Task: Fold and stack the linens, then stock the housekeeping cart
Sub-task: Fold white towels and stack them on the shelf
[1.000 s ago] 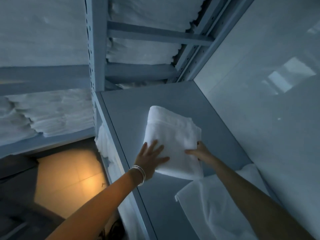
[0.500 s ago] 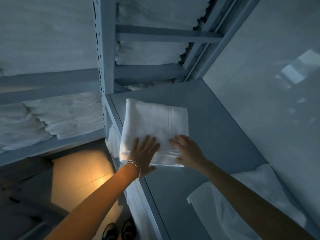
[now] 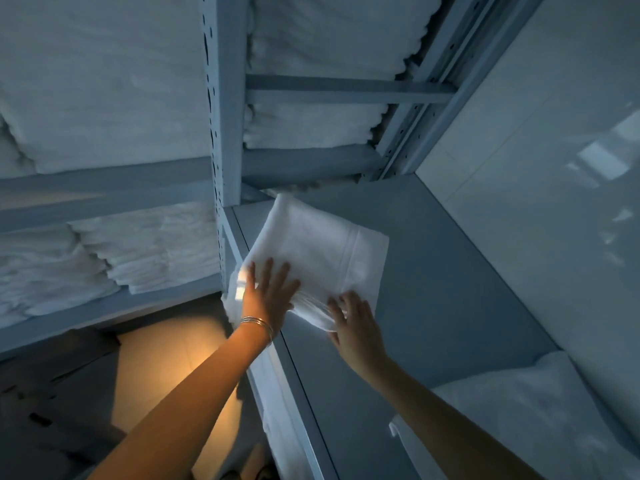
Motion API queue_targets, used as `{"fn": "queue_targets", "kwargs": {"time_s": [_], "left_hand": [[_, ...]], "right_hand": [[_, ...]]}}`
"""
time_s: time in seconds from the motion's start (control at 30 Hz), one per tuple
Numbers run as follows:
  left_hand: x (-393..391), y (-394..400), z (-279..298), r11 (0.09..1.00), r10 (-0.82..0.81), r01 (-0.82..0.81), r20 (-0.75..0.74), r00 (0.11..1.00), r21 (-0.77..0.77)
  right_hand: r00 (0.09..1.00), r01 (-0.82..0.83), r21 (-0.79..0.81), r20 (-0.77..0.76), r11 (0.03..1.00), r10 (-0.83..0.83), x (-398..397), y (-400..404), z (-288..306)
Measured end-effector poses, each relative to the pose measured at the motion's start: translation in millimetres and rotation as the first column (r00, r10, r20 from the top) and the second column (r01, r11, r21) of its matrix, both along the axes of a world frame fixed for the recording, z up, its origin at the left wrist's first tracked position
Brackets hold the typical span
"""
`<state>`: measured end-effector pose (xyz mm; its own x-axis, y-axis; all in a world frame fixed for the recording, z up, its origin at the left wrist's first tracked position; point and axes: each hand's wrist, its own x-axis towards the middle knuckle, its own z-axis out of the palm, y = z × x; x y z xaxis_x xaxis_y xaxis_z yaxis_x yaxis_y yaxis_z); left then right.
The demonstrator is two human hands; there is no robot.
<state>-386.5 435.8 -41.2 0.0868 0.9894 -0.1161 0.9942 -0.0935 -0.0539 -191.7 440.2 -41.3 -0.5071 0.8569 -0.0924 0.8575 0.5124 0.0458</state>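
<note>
Grey shelf (image 3: 433, 271): folded towel (image 3: 311, 251) under both hands, near edge hidden.

A folded white towel (image 3: 318, 251) lies at the far left corner of a grey shelf (image 3: 433, 278), overhanging its left edge. The left hand (image 3: 268, 294) presses flat on it; the right hand (image 3: 356, 327) touches its near edge. Another white cloth (image 3: 519, 420) lies at the near right.
</note>
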Motion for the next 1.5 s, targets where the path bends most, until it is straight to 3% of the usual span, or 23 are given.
{"fn": "queue_targets", "kwargs": {"time_s": [0.1, 0.23, 0.37, 0.53, 0.63, 0.83, 1.1, 1.2, 1.27, 1.37, 1.5], "left_hand": [[5, 35, 1, 0.993, 0.118, -0.118, 0.023, 0.993, -0.007], [13, 41, 17, 0.979, 0.187, -0.181, 0.058, 0.981, -0.096], [20, 2, 38, 0.991, -0.008, 0.028, 0.148, 0.989, -0.129], [26, -61, 54, 0.933, -0.273, 0.299, 0.148, 0.951, -0.199], [40, -87, 61, 0.875, -0.436, 0.461, 0.170, 0.884, -0.150], [109, -124, 76, 0.668, -0.716, 0.733, 0.160, 0.680, -0.129], [196, -182, 73, 0.391, -0.910, 0.902, 0.069, 0.408, -0.183], [227, -192, 70, 0.341, -0.929, 0.919, 0.076, 0.361, -0.199], [247, -200, 64, 0.356, -0.922, 0.909, 0.072, 0.379, -0.218], [280, -216, 48, 0.366, -0.922, 0.908, 0.053, 0.383, -0.204], [315, -254, 34, 0.296, -0.950, 0.946, 0.059, 0.305, -0.134]], "right_hand": [[0.988, 0.122, -0.015, 0.102, 0.992, -0.119, -16, 42, 10], [0.973, 0.142, -0.160, 0.204, 0.977, -0.108, -17, 39, 46], [0.984, 0.176, -0.188, 0.065, 0.966, -0.167, 6, -18, 78], [0.903, 0.406, -0.275, -0.026, 0.872, -0.428, 56, -134, 79], [0.818, 0.545, -0.283, -0.027, 0.789, -0.574, 84, -200, 76], [0.597, 0.773, -0.284, 0.023, 0.568, -0.802, 137, -318, 78], [0.320, 0.910, -0.295, 0.056, 0.290, -0.946, 195, -436, 83], [0.265, 0.935, -0.260, 0.054, 0.242, -0.963, 208, -459, 81], [0.244, 0.944, -0.240, 0.049, 0.225, -0.969, 216, -469, 71], [0.260, 0.952, -0.175, 0.027, 0.251, -0.965, 229, -477, 58], [0.287, 0.956, -0.067, 0.006, 0.286, -0.958, 243, -493, 46]]}}
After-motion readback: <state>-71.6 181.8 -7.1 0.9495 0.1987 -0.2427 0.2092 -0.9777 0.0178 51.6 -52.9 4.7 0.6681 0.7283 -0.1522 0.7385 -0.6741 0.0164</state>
